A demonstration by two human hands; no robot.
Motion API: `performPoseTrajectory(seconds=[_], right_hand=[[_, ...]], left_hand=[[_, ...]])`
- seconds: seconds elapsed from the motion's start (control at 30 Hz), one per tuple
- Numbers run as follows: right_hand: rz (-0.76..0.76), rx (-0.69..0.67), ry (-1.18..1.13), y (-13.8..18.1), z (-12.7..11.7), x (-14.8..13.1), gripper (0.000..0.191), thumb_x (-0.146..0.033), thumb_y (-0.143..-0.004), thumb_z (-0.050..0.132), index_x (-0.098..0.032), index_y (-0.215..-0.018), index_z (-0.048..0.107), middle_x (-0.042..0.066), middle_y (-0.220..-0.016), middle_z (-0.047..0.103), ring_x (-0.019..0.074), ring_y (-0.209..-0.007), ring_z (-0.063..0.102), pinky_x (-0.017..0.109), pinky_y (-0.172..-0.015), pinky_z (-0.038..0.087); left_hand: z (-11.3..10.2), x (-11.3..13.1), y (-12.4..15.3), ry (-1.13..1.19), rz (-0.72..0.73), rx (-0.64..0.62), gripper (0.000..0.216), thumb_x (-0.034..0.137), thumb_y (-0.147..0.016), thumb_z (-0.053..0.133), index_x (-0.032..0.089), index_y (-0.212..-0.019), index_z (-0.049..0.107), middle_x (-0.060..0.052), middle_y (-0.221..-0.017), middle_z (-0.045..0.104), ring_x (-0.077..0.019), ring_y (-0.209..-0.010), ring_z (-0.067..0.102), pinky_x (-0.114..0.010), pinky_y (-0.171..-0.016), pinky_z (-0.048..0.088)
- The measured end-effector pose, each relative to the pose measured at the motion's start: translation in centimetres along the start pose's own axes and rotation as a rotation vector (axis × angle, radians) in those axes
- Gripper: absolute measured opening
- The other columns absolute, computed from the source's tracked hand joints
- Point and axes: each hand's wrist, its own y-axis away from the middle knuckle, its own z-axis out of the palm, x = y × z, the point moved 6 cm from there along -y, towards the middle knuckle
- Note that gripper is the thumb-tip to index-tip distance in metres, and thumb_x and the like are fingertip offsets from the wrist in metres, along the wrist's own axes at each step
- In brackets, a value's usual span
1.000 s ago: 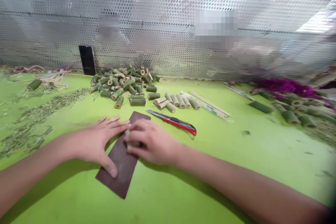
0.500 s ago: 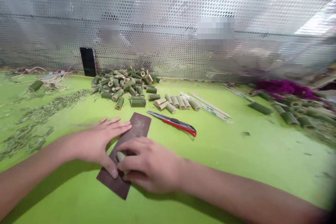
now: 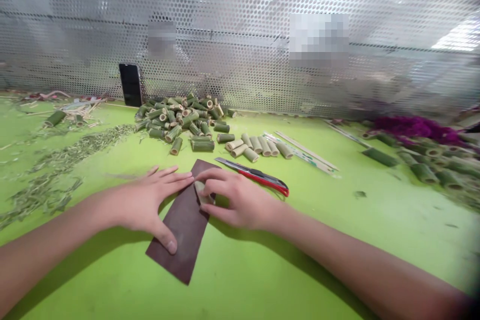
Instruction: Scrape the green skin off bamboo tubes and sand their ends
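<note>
Right hand (image 3: 236, 200) pinches bamboo piece (image 3: 201, 191), now higher on brown sheet (image 3: 180, 225), frame centre: likely a rubbing stroke; left hand (image 3: 144, 200) splayed, thumb on sheet.

Dark phone (image 3: 130, 85) upright beside a perforated panel (image 3: 240, 72)

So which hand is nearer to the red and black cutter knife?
The right hand: it is just this side of the knife, pinching a bamboo piece. The left hand is farther left, across the brown sheet.
</note>
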Motion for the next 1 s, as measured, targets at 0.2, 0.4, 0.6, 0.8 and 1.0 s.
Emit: performPoseTrajectory(seconds=[0.2, 0.4, 0.6, 0.8, 1.0], right_hand=[[0.042, 0.018, -0.005, -0.1, 0.4, -1.1, 0.009, -0.026, -0.092, 0.072, -0.017, -0.093, 0.069, 0.013, -0.119, 0.072, 0.0245, -0.106, 0.069, 0.044, -0.093, 0.059], [-0.261, -0.068, -0.035, -0.1, 2.3, -3.9, 0.021, -0.026, -0.102, 0.060, -0.018, -0.115, 0.075, 0.015, -0.131, 0.068, 0.0237, -0.118, 0.066, 0.040, -0.102, 0.057], [0.035, 0.046, 0.097, -0.1, 0.6, -1.0, 0.018, -0.025, -0.098, 0.067, -0.018, -0.109, 0.080, 0.014, -0.127, 0.071, 0.0268, -0.110, 0.070, 0.050, -0.100, 0.058], [-0.250, -0.033, -0.048, 0.0, 2.2, -4.2, 0.018, -0.027, -0.099, 0.067, -0.017, -0.108, 0.079, 0.013, -0.126, 0.072, 0.0216, -0.114, 0.069, 0.038, -0.104, 0.055], [-0.007, 0.066, 0.023, -0.2, 1.6, -2.3, 0.018, -0.027, -0.098, 0.068, -0.018, -0.108, 0.080, 0.013, -0.127, 0.072, 0.0250, -0.112, 0.070, 0.044, -0.101, 0.058]], left_hand=[[-0.1, 0.4, 0.0, -0.005, 0.001, -0.004, 0.134, 0.083, -0.063, 0.077, 0.033, -0.167, 0.009, -0.004, -0.174, 0.001, -0.0419, -0.159, 0.000, -0.063, -0.127, 0.013], [0.0, 0.4, -0.2, -0.033, 0.041, 0.014, 0.132, 0.078, -0.065, 0.079, 0.030, -0.167, 0.011, -0.007, -0.174, 0.005, -0.0410, -0.159, 0.002, -0.061, -0.128, 0.010], [0.1, 0.1, 0.0, -0.022, 0.010, 0.009, 0.134, 0.084, -0.063, 0.076, 0.034, -0.167, 0.008, -0.006, -0.174, 0.001, -0.0419, -0.159, 0.001, -0.061, -0.128, 0.014], [0.0, 0.3, -0.1, -0.026, 0.004, -0.009, 0.133, 0.080, -0.065, 0.077, 0.029, -0.167, 0.010, -0.006, -0.173, 0.000, -0.0408, -0.159, -0.001, -0.061, -0.128, 0.011], [0.2, -0.1, -0.1, -0.033, -0.023, 0.000, 0.136, 0.082, -0.062, 0.078, 0.032, -0.167, 0.008, -0.006, -0.173, -0.002, -0.0420, -0.158, -0.002, -0.064, -0.127, 0.013]])
